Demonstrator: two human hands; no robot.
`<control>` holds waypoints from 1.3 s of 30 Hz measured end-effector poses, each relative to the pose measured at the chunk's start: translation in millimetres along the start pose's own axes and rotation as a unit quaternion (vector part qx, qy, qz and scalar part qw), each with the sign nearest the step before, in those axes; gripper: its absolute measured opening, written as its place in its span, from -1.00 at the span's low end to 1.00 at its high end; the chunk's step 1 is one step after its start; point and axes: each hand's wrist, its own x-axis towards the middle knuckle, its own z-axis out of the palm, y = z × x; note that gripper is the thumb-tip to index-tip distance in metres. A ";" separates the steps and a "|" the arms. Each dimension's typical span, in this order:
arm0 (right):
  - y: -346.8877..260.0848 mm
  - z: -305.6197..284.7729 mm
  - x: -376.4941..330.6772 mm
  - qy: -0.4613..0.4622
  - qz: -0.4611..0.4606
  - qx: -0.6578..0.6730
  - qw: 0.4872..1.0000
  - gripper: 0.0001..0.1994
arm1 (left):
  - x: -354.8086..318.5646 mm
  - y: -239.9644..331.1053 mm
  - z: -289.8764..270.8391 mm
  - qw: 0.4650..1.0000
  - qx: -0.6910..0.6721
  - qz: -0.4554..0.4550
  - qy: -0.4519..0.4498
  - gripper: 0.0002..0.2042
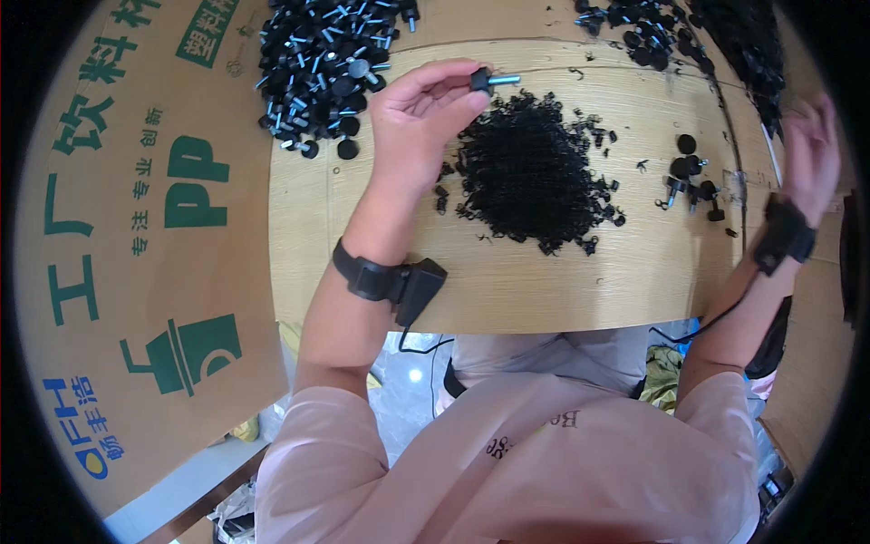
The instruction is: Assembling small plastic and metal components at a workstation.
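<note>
With the clock face centred on the black pile, a large cardboard panel [204, 272] fills 9 o'clock, beside the pale wooden desk [544, 295]. The pile of tiny black pieces [535, 172] lies on the desk, with a big heap of black-headed bolts [322, 68] at 10 o'clock and a smaller heap [643, 36] at 1. The left hand [421, 113] is raised at 10, its fingers pinched around the head of a single bolt [495, 80]. The right hand [811, 159] is up at 3, beyond a little cluster of bolts [693, 177].

The single bolt sits at 11, silvery shank pointing toward 3. It should be light, rigid and hard to damage; the shank is probably slicker, so the broad black head offers the better hold, thumb opposing fingers.

The fingertips partly cover that head. The right fingers blur near the dark rim: I cannot tell whether they hold anything. Both heaps are cut off by the top edge, and the pile's pieces are too tangled to separate.
</note>
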 end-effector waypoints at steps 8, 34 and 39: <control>257.4 148.7 13.0 -0.083 0.041 -0.553 0.828 -0.64 | -5.8 6.4 1.1 0.990 -0.057 -0.099 -0.084 -0.78; 285.2 144.9 -8.0 0.076 0.097 -0.253 0.960 -0.90 | -16.2 -1.3 28.4 0.994 0.061 -0.083 0.034 -0.81; 278.9 151.5 -16.6 -0.116 0.027 -0.387 0.914 -0.91 | -0.1 4.2 12.0 0.984 0.121 0.011 0.131 -0.74</control>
